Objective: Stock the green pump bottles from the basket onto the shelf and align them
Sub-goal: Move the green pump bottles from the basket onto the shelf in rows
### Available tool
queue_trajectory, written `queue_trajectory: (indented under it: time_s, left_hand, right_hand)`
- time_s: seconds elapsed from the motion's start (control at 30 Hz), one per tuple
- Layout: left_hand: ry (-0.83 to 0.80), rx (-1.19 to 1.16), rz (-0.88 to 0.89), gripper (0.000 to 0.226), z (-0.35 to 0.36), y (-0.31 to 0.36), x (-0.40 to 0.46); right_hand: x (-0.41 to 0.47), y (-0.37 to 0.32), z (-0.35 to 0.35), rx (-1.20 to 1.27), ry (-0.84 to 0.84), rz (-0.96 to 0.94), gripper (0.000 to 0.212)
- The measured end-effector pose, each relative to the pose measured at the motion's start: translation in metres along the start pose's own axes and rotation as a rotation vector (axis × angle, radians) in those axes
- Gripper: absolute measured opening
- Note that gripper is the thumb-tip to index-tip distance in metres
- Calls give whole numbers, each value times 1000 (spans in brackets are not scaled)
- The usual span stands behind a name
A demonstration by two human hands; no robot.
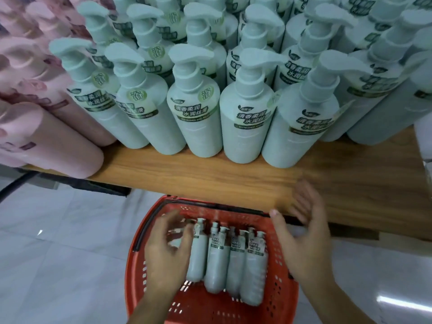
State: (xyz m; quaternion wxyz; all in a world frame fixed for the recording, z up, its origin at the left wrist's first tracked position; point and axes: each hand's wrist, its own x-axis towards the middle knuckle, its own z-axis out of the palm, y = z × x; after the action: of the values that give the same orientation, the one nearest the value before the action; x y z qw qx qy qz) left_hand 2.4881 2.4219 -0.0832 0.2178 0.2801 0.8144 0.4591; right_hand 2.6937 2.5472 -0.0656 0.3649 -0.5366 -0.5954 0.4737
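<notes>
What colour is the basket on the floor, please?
The basket is red-orange, seen in the head view.

A pale grey, glossy tiled floor (58, 242) fills the lower part of the view, with bright streaks of reflected light on it. Above it runs a warm brown wood-grain board (210, 174). At the left stand pink plastic bottles with floral labels (46, 127).

Soft, even light is filling the view. The white floor (58, 253) is shining with bright glare at its right edge. Both hands are looking blurry. Straight lines are bending near the corners.
</notes>
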Motion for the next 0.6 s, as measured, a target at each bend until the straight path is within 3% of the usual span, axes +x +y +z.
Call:
queue_trajectory:
  time_s: [0.13, 0.23, 0.33, 0.47, 0.6]
  left_hand:
    - [-227, 138, -328, 35, 1, -71, -34]
    - [-430, 204, -564, 57, 20, -113, -40]
    - [-532, 259, -595, 70, 46, -145, -41]
    - [-612, 257, -524, 61, 90, -183, -36]
    - [-680, 314, -591, 78, 126, -226, -40]
  right_hand:
    - [-75, 55, 17, -150, -43, 124, 50]
    - [-105, 95, 35, -295, -66, 270, 47]
    - [-115, 131, 54, -303, -118, 472, 53]
    - [-120, 190, 69, -384, -178, 666, 61]
    - [-120, 248, 84, -453, -176, 879, 49]
